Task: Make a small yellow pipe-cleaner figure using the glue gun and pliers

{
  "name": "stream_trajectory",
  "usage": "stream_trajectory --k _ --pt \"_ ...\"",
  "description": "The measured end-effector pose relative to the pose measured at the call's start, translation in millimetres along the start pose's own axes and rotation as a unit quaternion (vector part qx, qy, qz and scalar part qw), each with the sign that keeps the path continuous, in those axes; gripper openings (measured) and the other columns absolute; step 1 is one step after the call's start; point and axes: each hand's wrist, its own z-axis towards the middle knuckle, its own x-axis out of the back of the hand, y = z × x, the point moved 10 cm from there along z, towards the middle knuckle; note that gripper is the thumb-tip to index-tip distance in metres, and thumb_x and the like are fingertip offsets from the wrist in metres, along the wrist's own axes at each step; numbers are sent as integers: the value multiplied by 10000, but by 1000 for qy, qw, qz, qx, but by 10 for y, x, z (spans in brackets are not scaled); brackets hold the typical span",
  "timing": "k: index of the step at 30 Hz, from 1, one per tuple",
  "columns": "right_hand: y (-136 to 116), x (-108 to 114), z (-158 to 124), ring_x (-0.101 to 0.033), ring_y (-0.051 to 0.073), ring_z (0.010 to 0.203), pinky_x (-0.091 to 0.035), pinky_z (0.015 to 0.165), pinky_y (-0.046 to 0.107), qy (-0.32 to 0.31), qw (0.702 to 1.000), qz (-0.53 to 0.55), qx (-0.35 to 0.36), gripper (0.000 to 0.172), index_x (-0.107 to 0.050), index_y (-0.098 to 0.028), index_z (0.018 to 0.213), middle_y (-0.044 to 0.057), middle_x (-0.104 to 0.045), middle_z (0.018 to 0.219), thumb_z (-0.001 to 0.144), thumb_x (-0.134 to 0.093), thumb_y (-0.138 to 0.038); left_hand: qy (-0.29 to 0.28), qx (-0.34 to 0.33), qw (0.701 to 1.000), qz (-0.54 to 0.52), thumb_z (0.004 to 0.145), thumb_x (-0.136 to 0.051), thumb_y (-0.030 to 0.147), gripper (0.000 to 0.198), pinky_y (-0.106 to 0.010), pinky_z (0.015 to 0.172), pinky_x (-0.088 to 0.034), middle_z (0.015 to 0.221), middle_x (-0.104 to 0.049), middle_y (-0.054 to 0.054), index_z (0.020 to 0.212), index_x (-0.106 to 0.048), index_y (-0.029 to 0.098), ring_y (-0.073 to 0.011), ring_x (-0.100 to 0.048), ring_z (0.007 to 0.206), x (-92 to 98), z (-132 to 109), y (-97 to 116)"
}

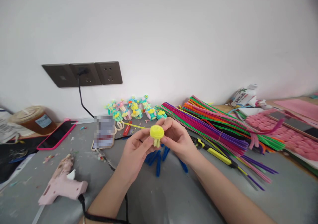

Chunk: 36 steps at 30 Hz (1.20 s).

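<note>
Both hands meet at the middle of the view, above the grey table mat. Between the fingertips of my left hand (135, 151) and my right hand (177, 139) is a small yellow pipe-cleaner figure (157, 132), with a coiled round top and short stubs below. A yellow pipe-cleaner strand (135, 125) runs off to the left behind my left hand. Beneath the hands lie several short blue pipe-cleaner pieces (158, 164), partly hidden by them. Small pastel pipe-cleaner figures (134, 108) stand in a cluster behind, near the wall.
A pink glue gun (63, 186) lies at left, its black cord passing under my left forearm. Bundled coloured pipe cleaners (203, 128) and yellow-black pliers (216, 154) are at right. At far left are a pink-edged phone (58, 136) and a drink cup (34, 119).
</note>
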Motion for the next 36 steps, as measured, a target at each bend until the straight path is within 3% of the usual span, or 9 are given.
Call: stream_trajectory --k 8,19,36 --pt "19 12 -6 -532 153 785 -466 684 268 14 1000 12 -7 210 -585 -230 852 22 -549 893 793 -759 -332 6 0 1000 -10 716 -826 292 223 -187 659 -558 831 -729 -24 906 -761 193 -111 -657 725 15 3 -11" --pt "74 24 -18 -535 155 790 -466 692 272 36 999 33 -21 226 -586 -233 822 16 -555 885 766 -783 -328 14 8 1000 -11 725 -817 305 254 -195 673 -574 889 -719 -27 942 -758 186 -112 -653 743 16 -14 -24" --pt "120 -25 -10 -523 128 738 -441 657 246 8 994 91 -66 255 -564 -229 827 -3 -557 891 761 -794 -319 3 -6 1000 -2 731 -818 282 212 -180 682 -571 870 -750 -5 925 -767 212 -95 -671 712 -2 -6 -16"
